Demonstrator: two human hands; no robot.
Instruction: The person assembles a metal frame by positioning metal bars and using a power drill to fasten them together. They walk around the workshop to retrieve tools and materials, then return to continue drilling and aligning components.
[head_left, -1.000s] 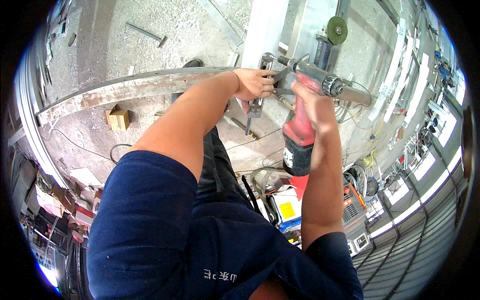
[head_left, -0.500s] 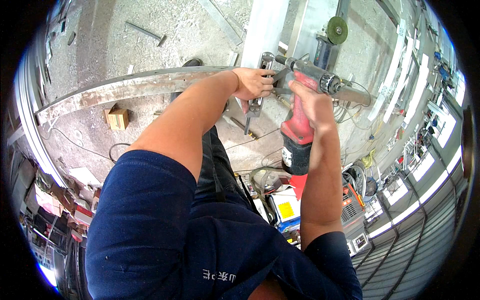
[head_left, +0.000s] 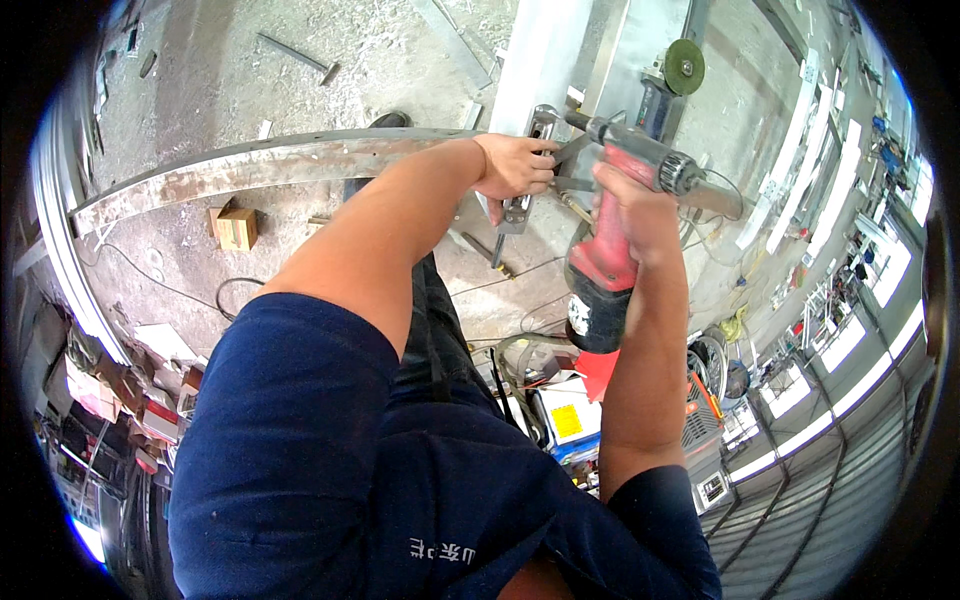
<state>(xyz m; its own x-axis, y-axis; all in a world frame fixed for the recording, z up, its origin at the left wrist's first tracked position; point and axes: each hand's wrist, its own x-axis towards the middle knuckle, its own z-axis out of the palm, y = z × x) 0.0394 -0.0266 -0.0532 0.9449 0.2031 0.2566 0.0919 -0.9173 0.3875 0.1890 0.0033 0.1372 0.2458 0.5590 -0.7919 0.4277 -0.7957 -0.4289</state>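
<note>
My left hand (head_left: pixel 512 168) is closed around a shiny slotted metal fitting (head_left: pixel 516 216), with the fingers hiding its middle part. The fitting lies at the near end of a wide pale metal profile (head_left: pixel 540 55). In my right hand (head_left: pixel 638 208) is the grip of a red and black cordless power drill (head_left: pixel 606 258), slightly blurred, its battery toward my body. The drill's nose points left, and its tip reaches the far end of the fitting beside my left fingers. Whether the tip touches the fitting, I cannot tell.
A long curved metal bar (head_left: pixel 250 172) crosses under my forearm. Beyond the drill, an angle grinder (head_left: pixel 656 108) with a green disc rests on metal. A hammer (head_left: pixel 300 58) and a cardboard box (head_left: pixel 238 231) lie on the floor. Cables and a yellow-labelled box (head_left: pixel 566 412) are near my legs.
The drill and my right hand have shifted a little to the right. My left hand keeps its hold on the fitting. The whole view has moved slightly.
</note>
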